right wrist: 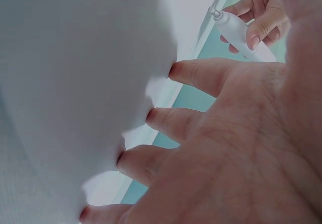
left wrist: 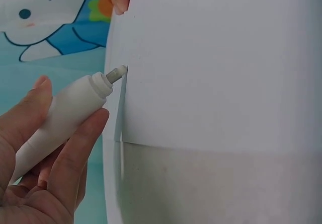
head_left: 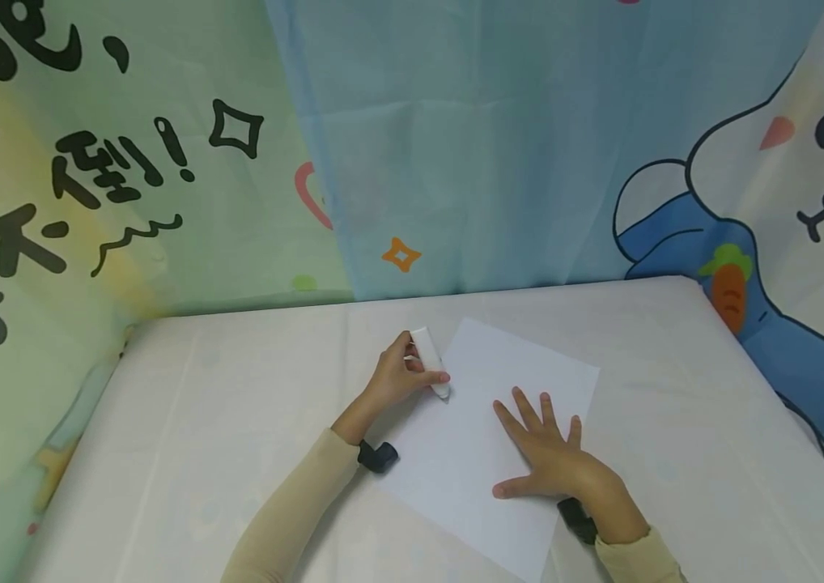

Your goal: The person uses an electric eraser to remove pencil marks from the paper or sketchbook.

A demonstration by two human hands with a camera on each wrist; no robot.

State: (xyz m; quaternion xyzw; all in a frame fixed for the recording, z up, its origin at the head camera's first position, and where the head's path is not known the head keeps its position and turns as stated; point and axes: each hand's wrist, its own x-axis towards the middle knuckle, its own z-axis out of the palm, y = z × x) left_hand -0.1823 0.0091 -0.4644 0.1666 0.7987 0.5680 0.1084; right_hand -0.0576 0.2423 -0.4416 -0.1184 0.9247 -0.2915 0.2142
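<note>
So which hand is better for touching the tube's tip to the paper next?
Probably the left hand: it holds the white tube, its bare tip near the paper. The right hand holds nothing; its fingers spread on the paper, so it seems better for steadying.

Booth-like corner, cartoon-printed cloth backdrop [head_left: 485,154]

Big dark Chinese characters stand on the cloth [head_left: 237,227]. At 9 o'clock in the head view, 不 [head_left: 10,243] can be read; between 9 and 10 o'clock stands 倒 [head_left: 109,174], followed on its 3 o'clock side by an exclamation mark [head_left: 173,146]. At 10 o'clock is a comma [head_left: 116,53]. The big character [head_left: 31,28] beside it is cut off at the frame's top edge, too incomplete to read.
</note>
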